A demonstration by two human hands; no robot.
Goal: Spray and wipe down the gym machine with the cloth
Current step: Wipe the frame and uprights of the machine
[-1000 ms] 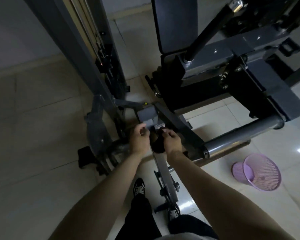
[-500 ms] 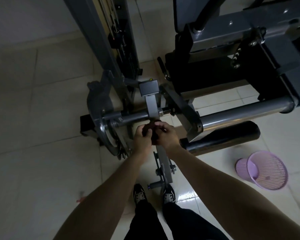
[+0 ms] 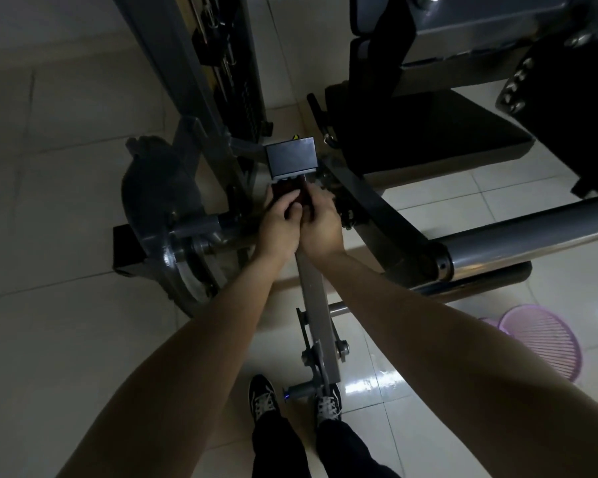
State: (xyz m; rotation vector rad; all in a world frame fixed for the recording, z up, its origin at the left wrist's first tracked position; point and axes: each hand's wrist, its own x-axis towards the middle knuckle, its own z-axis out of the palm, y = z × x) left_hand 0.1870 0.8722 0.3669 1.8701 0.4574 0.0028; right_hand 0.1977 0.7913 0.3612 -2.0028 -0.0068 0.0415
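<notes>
Left hand: the left hand [image 3: 278, 224] lay with curled fingers round the cloth [image 3: 287, 192] and gripped it from the left side.
Right hand: the right hand [image 3: 320, 225] touched the left one, and its fingers were bent over the same cloth and held it.
Cloth: dark, reddish and soft, bunched between both hands; only a small part showed above the knuckles. It was pressed on the upper end of the bar.
Bar: a flat, grey metal bar [image 3: 316, 298] of the gym machine [image 3: 370, 205], smooth and narrow, which ran from the hands down toward the feet.
Block: a dark, rectangular block [image 3: 292, 159] with a matt face sat just above the cloth.
Left side: a rounded grey steel plate [image 3: 159, 191] stood near the left hand, and behind it rose the weight stack [image 3: 237, 74].
Right side: a long, smooth cylinder roller [image 3: 532, 236] shone a little; above it was a black padded seat pad [image 3: 428, 132].
Floor: pale glossy tiles [image 3: 49, 339] with light reflections.
Basket: a purple plastic basket [image 3: 546, 343] with a ribbed mesh lay on the tiles, partly hidden by the right forearm.
Feet: two black shoes [image 3: 263, 398] with white laces stood at the lower end of the bar.
</notes>
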